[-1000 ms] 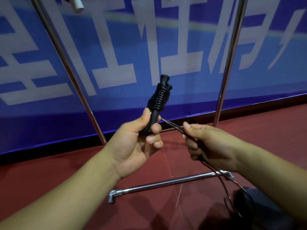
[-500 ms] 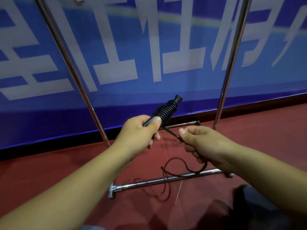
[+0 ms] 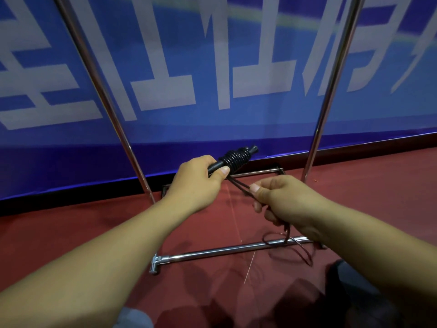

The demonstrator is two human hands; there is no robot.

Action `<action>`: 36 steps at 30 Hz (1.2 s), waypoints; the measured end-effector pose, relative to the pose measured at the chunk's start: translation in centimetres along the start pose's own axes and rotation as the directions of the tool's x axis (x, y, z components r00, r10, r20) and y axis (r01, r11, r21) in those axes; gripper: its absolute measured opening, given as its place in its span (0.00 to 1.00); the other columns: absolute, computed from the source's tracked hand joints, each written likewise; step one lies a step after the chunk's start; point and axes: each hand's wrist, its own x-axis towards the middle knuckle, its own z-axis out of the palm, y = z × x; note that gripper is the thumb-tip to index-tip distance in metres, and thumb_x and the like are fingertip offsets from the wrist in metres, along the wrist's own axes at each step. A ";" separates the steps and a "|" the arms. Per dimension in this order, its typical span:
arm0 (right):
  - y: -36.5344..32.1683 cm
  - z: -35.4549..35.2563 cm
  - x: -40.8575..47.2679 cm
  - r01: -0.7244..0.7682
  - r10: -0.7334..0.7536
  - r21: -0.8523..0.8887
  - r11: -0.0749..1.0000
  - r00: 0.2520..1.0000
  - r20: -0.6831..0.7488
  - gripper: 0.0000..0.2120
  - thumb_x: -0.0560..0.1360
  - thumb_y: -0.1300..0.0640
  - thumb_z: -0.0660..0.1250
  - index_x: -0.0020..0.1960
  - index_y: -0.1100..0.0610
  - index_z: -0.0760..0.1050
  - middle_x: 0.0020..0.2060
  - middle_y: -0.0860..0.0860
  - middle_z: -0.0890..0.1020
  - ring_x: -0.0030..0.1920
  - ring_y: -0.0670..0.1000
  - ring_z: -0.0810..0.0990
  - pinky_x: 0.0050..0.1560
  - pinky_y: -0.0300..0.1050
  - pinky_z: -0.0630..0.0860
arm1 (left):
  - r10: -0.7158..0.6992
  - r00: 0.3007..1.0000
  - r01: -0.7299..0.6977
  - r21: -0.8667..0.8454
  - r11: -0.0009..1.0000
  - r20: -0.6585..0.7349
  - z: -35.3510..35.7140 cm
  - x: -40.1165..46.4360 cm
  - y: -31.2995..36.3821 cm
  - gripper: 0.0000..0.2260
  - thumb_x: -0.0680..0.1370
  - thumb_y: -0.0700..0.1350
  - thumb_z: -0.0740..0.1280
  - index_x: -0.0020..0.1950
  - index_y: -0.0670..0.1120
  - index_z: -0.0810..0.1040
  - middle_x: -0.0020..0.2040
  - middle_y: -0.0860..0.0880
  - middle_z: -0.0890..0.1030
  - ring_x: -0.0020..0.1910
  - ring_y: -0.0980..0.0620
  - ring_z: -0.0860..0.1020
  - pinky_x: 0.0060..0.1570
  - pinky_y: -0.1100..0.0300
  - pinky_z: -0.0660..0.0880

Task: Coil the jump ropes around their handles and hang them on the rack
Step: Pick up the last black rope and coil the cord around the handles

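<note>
The left hand grips the black handles of a jump rope, with the fingers curled round the near end and the thumb pressed on top. The handles point up and to the right, toward the blue wall. Black rope is wound in tight rings around the far part of the handles — many turns, side by side.

From those rings two strands of rope run down to the right hand. The right hand pinches the strands between thumb and first finger, and the other fingers are curled under. The two hands are near each other but do not touch.

Below the right hand the loose rope hangs down and makes a loop over the bottom bar of the rack — that bar lies on the red floor. Two shiny poles of the rack go up, one on each side of the hands.
</note>
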 end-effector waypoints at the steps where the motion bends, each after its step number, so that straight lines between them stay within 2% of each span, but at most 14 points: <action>1: 0.2 -0.1 0.0 -0.029 0.029 -0.002 1.000 1.000 0.002 0.17 0.83 0.54 0.62 0.38 0.60 0.76 0.30 0.56 0.74 0.24 0.48 0.64 0.26 0.41 0.60 | 0.011 1.000 -0.011 0.020 1.000 0.000 0.2 0.0 0.0 0.11 0.79 0.55 0.66 0.43 0.49 0.77 0.36 0.49 0.82 0.39 0.48 0.79 0.41 0.52 0.76; 3: 0.5 -0.3 0.1 -0.089 0.089 -0.005 0.996 0.996 0.020 0.17 0.83 0.52 0.62 0.39 0.60 0.76 0.28 0.56 0.74 0.23 0.48 0.66 0.26 0.40 0.61 | 0.033 0.999 -0.033 0.063 0.997 -0.006 0.5 0.0 0.1 0.11 0.79 0.55 0.66 0.44 0.49 0.76 0.35 0.50 0.79 0.38 0.47 0.78 0.38 0.54 0.72; 6: 0.7 -0.6 0.0 -0.132 0.133 -0.011 0.991 0.991 0.019 0.17 0.83 0.50 0.61 0.41 0.60 0.77 0.23 0.51 0.74 0.22 0.47 0.70 0.26 0.39 0.66 | 0.039 0.999 -0.038 0.089 0.995 -0.015 0.7 0.1 0.2 0.10 0.79 0.55 0.66 0.45 0.49 0.76 0.35 0.51 0.77 0.37 0.48 0.76 0.35 0.55 0.67; 10: 1.1 -0.9 -0.1 -0.128 0.127 -0.061 0.990 0.992 -0.015 0.19 0.83 0.49 0.61 0.40 0.58 0.80 0.28 0.50 0.71 0.27 0.49 0.69 0.33 0.42 0.68 | 0.028 0.999 -0.023 0.124 0.992 -0.045 0.5 0.4 -0.5 0.10 0.79 0.56 0.66 0.45 0.51 0.75 0.35 0.52 0.76 0.36 0.52 0.75 0.34 0.56 0.65; 13: 1.2 -1.0 -0.5 -0.124 0.123 -0.070 0.990 0.992 -0.009 0.16 0.83 0.52 0.61 0.43 0.58 0.81 0.31 0.50 0.71 0.28 0.48 0.65 0.30 0.42 0.63 | 0.017 0.999 -0.012 0.150 0.989 -0.032 0.4 0.5 -0.9 0.11 0.79 0.57 0.67 0.46 0.50 0.76 0.37 0.51 0.77 0.38 0.50 0.75 0.35 0.56 0.66; 16: 1.0 -1.2 -1.0 -0.112 0.110 -0.123 0.986 0.994 -0.024 0.13 0.81 0.52 0.63 0.45 0.59 0.81 0.34 0.54 0.72 0.30 0.50 0.65 0.29 0.42 0.61 | 0.022 1.000 -0.019 0.174 0.985 -0.016 0.3 0.5 -1.0 0.11 0.79 0.57 0.67 0.46 0.51 0.75 0.38 0.51 0.77 0.39 0.49 0.76 0.35 0.55 0.66; 20: 0.6 -1.5 -1.3 -0.099 0.094 -0.237 0.967 0.995 -0.031 0.16 0.80 0.47 0.64 0.38 0.55 0.76 0.34 0.53 0.72 0.33 0.52 0.68 0.31 0.44 0.64 | 0.011 1.000 -0.014 0.209 0.978 0.015 0.0 0.4 -1.2 0.10 0.79 0.57 0.67 0.46 0.51 0.75 0.38 0.51 0.77 0.39 0.50 0.76 0.34 0.56 0.66; 22: 0.4 -1.4 -1.3 -0.074 0.071 -0.237 0.969 0.997 -0.020 0.19 0.80 0.46 0.64 0.34 0.54 0.72 0.32 0.52 0.71 0.32 0.51 0.67 0.31 0.43 0.64 | -0.002 0.999 -0.007 0.223 0.975 0.038 0.1 0.4 -1.2 0.10 0.78 0.57 0.68 0.45 0.52 0.75 0.38 0.52 0.77 0.39 0.51 0.75 0.34 0.56 0.66; 29: -0.5 -1.7 -1.7 -0.049 0.049 -0.017 0.999 0.999 0.011 0.19 0.80 0.50 0.64 0.31 0.52 0.68 0.26 0.49 0.65 0.25 0.48 0.60 0.28 0.42 0.57 | -0.022 0.987 -0.023 0.269 0.963 0.162 0.5 0.0 -0.9 0.11 0.76 0.59 0.70 0.45 0.53 0.77 0.38 0.52 0.79 0.39 0.52 0.77 0.36 0.57 0.69; 33: -1.0 -2.3 -1.7 -0.031 0.034 0.044 0.999 0.997 -0.069 0.17 0.78 0.52 0.68 0.32 0.54 0.72 0.25 0.49 0.65 0.24 0.48 0.62 0.24 0.41 0.60 | 0.073 0.939 -0.195 0.349 0.917 0.335 0.8 -0.9 -0.1 0.12 0.78 0.58 0.67 0.49 0.50 0.78 0.41 0.51 0.80 0.41 0.49 0.78 0.37 0.56 0.71; 36: -1.2 -2.8 -1.8 0.012 -0.012 -0.005 1.000 0.996 -0.093 0.11 0.75 0.53 0.71 0.38 0.57 0.76 0.26 0.49 0.68 0.26 0.48 0.65 0.28 0.43 0.63 | 0.112 0.881 -0.292 0.339 0.894 0.460 1.3 -1.6 0.9 0.10 0.79 0.57 0.66 0.50 0.51 0.79 0.42 0.52 0.81 0.42 0.49 0.79 0.41 0.54 0.75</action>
